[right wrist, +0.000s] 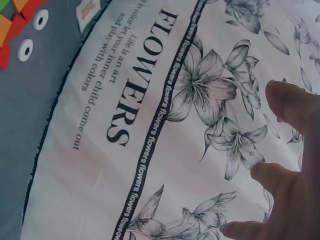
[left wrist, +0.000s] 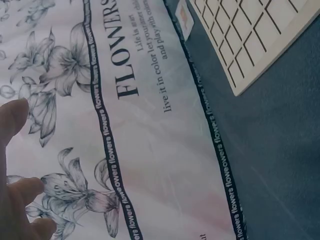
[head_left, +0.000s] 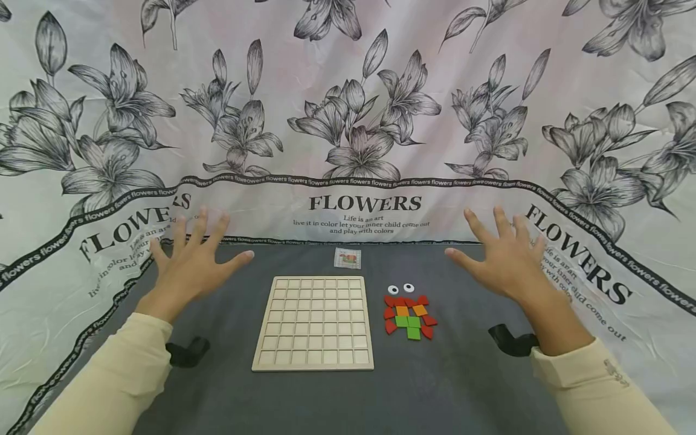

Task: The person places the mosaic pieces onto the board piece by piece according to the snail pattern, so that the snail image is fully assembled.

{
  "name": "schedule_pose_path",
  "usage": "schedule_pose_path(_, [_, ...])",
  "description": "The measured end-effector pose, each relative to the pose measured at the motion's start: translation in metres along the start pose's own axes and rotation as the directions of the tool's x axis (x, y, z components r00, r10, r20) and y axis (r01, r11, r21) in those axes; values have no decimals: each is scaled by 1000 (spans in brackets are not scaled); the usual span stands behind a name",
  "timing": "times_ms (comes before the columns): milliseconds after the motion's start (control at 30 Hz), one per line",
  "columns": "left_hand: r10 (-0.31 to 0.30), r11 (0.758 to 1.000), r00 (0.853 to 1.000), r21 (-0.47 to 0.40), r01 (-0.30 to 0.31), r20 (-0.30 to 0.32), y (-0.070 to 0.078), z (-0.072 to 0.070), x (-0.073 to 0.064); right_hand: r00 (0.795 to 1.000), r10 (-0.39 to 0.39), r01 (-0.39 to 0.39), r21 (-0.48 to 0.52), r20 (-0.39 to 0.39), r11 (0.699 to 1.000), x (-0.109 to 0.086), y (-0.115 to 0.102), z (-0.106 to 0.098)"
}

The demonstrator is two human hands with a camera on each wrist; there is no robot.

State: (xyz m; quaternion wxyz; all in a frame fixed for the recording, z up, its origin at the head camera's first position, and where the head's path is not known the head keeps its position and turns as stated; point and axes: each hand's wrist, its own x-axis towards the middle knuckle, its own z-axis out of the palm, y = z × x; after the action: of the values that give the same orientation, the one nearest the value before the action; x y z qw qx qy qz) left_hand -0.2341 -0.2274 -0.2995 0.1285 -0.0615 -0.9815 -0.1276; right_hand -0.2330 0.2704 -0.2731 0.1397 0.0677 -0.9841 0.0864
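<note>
Both hands hover in the air with fingers spread, holding nothing. The left hand [head_left: 193, 266] is to the left of a pale wooden grid board [head_left: 313, 323], whose square cells hold no pieces. To the right of the board lies a group of small flat pieces: red pieces [head_left: 426, 321], orange squares [head_left: 420, 310] and green squares [head_left: 408, 322]. Two white-and-black eye pieces [head_left: 400, 289] lie just behind them. The right hand [head_left: 502, 260] is beyond that group, further right. Behind the board is a small picture card [head_left: 347, 258] with a red and green figure.
A dark grey tabletop [head_left: 326, 402] carries everything. A white curtain [head_left: 370, 157] printed with flowers and lettering hangs along the back and both sides. Black wrist-camera mounts [head_left: 187, 352] stick out inward from both wrists.
</note>
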Motion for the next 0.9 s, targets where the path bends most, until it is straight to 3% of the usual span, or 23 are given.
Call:
schedule_pose_path(500, [2, 998, 1000, -60, -3, -15, 0, 40, -21, 995, -67, 71, 55, -76, 996, -23, 3, 28])
schedule_pose_path(900, [51, 990, 997, -134, -43, 50, -3, 80, -36, 986, -122, 132, 94, -112, 987, -41, 10, 53])
